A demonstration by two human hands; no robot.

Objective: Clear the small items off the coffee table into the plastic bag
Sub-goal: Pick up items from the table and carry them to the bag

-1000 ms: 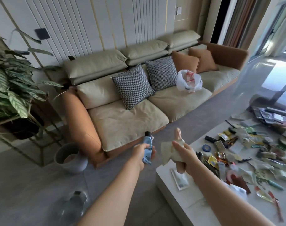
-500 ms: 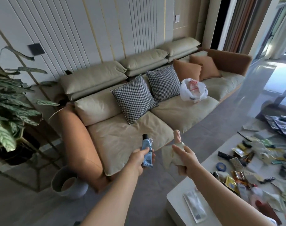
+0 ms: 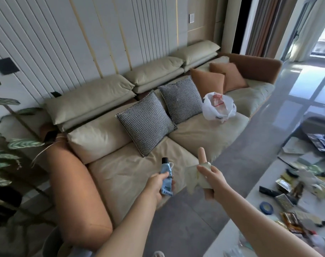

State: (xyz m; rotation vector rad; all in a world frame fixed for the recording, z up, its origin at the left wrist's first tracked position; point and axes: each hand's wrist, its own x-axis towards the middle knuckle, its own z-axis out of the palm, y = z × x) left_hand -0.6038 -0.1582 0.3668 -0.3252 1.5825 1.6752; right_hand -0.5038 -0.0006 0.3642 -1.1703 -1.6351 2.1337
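You are in the carrying step: both hands are loaded and the drop-off has not yet happened. The sofa (image 3: 132,164) fills the view ahead, and the plastic bag (image 3: 218,108) sits on its right-hand seat cushion, mouth gaping upward, just beside the checked pillows and well apart from your hands. The counter (image 3: 237,232) lies at your lower right, its top heaped with packets, a blue tape roll (image 3: 266,207) and other small litter, so most of the clearing looks undone.

Your right hand (image 3: 214,182) wraps round a beige-and-pink tube-like item (image 3: 203,164); its long axis stands nearly upright, ribbed pink end pointing up and slightly away toward the sofa back, with a pale flap of cloth or wrapper hanging on its left — the view is too soft to tell which. Your left hand (image 3: 156,184) pinches a small blue tube (image 3: 166,178), long axis tilted a little from vertical, black cap up, crimped end down by your palm.

The next move, as I judge it, calls for carrying both hands rightward and forward until they hang over the bag's mouth, then tipping each item down before letting go, so neither lands on the cushion.
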